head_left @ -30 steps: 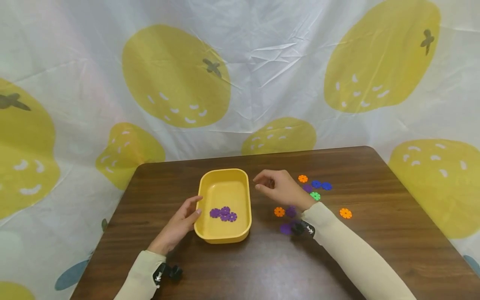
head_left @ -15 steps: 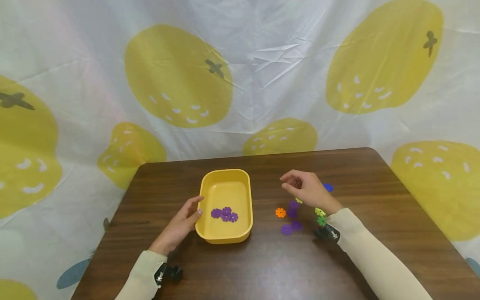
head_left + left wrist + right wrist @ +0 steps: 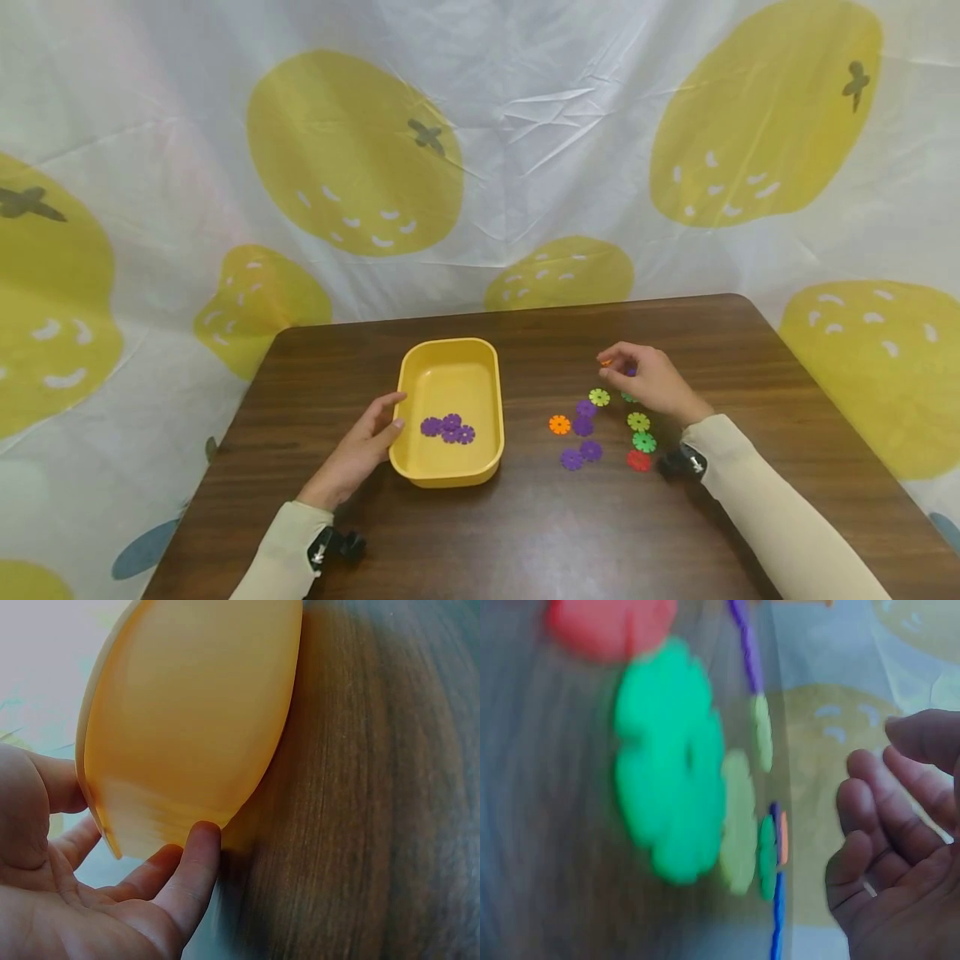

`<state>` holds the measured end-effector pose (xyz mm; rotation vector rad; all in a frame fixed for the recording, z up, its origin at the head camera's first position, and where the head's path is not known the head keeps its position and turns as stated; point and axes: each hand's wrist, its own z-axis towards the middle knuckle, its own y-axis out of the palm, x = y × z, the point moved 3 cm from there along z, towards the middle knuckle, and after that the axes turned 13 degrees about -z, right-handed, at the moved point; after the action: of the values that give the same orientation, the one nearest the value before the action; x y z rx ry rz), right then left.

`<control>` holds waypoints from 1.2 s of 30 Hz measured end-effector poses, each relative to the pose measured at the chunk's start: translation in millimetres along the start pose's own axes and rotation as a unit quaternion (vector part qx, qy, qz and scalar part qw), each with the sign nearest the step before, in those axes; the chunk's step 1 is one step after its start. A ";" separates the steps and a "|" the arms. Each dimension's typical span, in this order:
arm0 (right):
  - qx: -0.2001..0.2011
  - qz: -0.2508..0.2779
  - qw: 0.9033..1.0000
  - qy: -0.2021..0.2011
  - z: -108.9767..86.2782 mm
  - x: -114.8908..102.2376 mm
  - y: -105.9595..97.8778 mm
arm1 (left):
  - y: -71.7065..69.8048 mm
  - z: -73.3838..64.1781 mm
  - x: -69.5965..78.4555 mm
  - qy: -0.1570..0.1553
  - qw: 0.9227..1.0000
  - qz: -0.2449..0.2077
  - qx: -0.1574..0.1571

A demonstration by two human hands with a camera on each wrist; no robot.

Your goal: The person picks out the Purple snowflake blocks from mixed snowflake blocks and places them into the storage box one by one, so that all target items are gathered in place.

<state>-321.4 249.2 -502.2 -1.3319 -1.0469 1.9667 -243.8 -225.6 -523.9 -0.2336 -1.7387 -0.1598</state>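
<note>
A yellow plastic tray (image 3: 450,383) stands left of centre in the head view, with several purple snowflake discs (image 3: 451,431) lying in its nearer half. My left hand (image 3: 358,446) holds the tray's left side, and in the left wrist view its fingertips (image 3: 201,838) touch the outer wall. My right hand (image 3: 648,382) is over the far part of the loose discs, its fingers loosely bent and holding nothing. An orange disc (image 3: 606,363) shows at its fingertips, and a purple disc (image 3: 631,372) is partly hidden behind the hand.
Nearer discs lie scattered on the brown table (image 3: 525,533): an orange disc (image 3: 559,425), several purple ones (image 3: 572,459), a yellow-green disc (image 3: 638,422), a green disc (image 3: 644,442) and a red disc (image 3: 639,461). A lemon-print cloth (image 3: 480,167) hangs behind.
My right hand has moved right from beside the tray to over the far discs, uncovering nearer ones. The left hand and the tray have stayed put.
</note>
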 end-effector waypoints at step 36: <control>-0.073 -0.103 0.992 0.026 15.5 24.7 0.5 | 0.2 -1.0 0.0 -0.002 1.000 -0.003 -0.002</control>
<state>-344.9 263.6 -511.9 -1.2862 -1.2688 1.7228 -242.9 -225.7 -523.8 -0.2314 -1.7438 -0.1667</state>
